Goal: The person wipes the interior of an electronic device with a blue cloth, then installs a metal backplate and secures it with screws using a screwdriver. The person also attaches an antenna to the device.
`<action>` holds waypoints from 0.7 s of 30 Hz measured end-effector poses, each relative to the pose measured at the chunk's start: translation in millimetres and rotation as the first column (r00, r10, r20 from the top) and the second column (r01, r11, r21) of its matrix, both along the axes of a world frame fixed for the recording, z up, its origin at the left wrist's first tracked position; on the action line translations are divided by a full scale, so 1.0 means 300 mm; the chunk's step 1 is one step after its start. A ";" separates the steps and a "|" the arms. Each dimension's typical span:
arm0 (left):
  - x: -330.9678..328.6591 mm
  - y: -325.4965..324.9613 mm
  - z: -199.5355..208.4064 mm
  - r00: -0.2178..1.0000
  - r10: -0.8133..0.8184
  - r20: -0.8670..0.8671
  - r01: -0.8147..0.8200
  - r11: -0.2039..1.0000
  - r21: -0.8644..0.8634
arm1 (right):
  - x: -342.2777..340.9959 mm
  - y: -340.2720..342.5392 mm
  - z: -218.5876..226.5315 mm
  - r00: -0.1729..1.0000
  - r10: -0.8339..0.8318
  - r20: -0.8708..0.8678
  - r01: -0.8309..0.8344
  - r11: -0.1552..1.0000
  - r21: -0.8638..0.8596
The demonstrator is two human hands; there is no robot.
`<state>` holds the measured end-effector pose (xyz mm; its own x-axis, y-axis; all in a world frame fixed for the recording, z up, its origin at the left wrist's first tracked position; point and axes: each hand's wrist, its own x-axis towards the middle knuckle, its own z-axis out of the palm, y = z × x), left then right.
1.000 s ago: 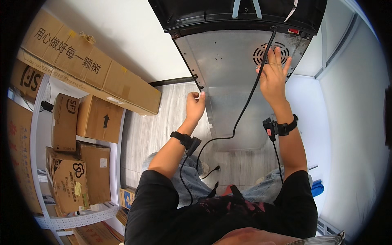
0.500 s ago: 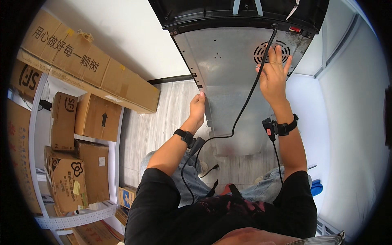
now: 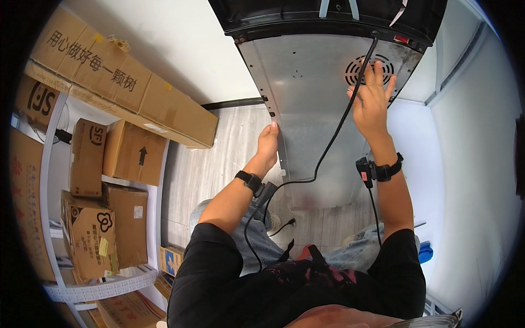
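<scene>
In front of me stands a tall appliance with a bare grey metal back panel (image 3: 317,98) and a black upper part (image 3: 306,22). My left hand (image 3: 268,146) grips the panel's left edge, its thumb against the metal and its other fingers mostly hidden. Over the round slotted vent (image 3: 355,71) at the upper right, my right hand (image 3: 373,106) lies with fingers spread, the fingertips on the grille. A black power cord (image 3: 343,116) comes out above the vent, passes beside the right hand's thumb and hangs down in a curve. Its plug (image 3: 290,221) dangles near my legs.
Shelving (image 3: 158,213) with several cardboard boxes (image 3: 135,152) stands to the left, and a long carton (image 3: 123,82) lies across its top. White walls rise behind and to the right. A blue object (image 3: 425,252) sits low at the right. Both wrists wear black straps with small devices.
The whole view has shifted slightly, so the appliance appears a little farther right. Both hands keep their places on the panel.
</scene>
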<state>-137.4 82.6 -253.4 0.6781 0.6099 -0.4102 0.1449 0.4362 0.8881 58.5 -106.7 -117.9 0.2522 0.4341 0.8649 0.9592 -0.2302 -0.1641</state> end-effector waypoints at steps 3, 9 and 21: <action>0.000 -0.010 0.011 1.000 0.005 -0.012 -0.006 0.999 -0.046 | -0.010 0.007 0.004 1.000 0.000 -0.002 0.000 1.000 -0.020; 0.006 -0.037 0.095 0.996 0.089 0.014 -0.088 0.993 -0.080 | -0.007 -0.003 0.014 1.000 -0.013 -0.013 0.013 0.999 -0.029; 0.012 0.040 0.006 1.000 -0.015 0.004 0.015 0.999 0.036 | -0.007 -0.013 0.031 0.998 0.041 -0.049 -0.040 0.999 0.016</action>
